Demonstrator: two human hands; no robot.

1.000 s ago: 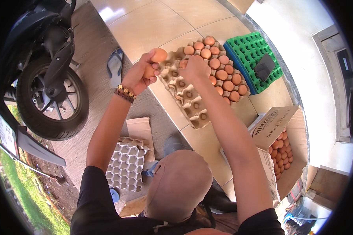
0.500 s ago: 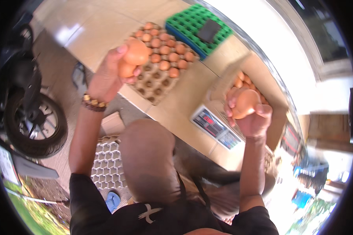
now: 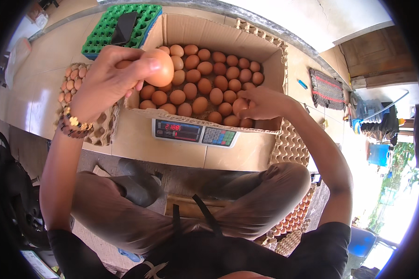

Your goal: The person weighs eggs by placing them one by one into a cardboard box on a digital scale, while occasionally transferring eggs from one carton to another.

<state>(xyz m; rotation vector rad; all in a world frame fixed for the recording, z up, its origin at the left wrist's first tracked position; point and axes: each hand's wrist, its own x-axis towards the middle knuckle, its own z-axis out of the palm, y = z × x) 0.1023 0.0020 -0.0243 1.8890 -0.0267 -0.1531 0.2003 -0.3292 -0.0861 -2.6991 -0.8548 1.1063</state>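
Observation:
Brown eggs [image 3: 204, 86] lie in a single loose layer across the floor of an open cardboard box [image 3: 219, 30]. Over the box's left side, my left hand [image 3: 102, 81] is closed on eggs: a large-looking egg [image 3: 159, 69] at the thumb and part of a second egg [image 3: 123, 64] behind the fingers. My right hand [image 3: 264, 103] reaches down inside the box at its near right corner, its fingers curled round an egg [image 3: 240, 106]. Under the box's near edge shows a digital scale [image 3: 195, 133] with a lit red display.
Left of the box is a pulp tray [image 3: 102, 132] partly filled with eggs. Behind it a phone [image 3: 125, 28] rests on green plastic egg trays [image 3: 102, 29]. More pulp trays [image 3: 288, 146], a woven mat [image 3: 328, 88] and stacked eggs [image 3: 295, 216] are to the right; a motorbike [image 3: 21, 204] stands left.
My view has swung right, bringing the whole box into sight. The right hand, raised with an egg before, is now down among the eggs. The left hand, still holding eggs, has come over the box.

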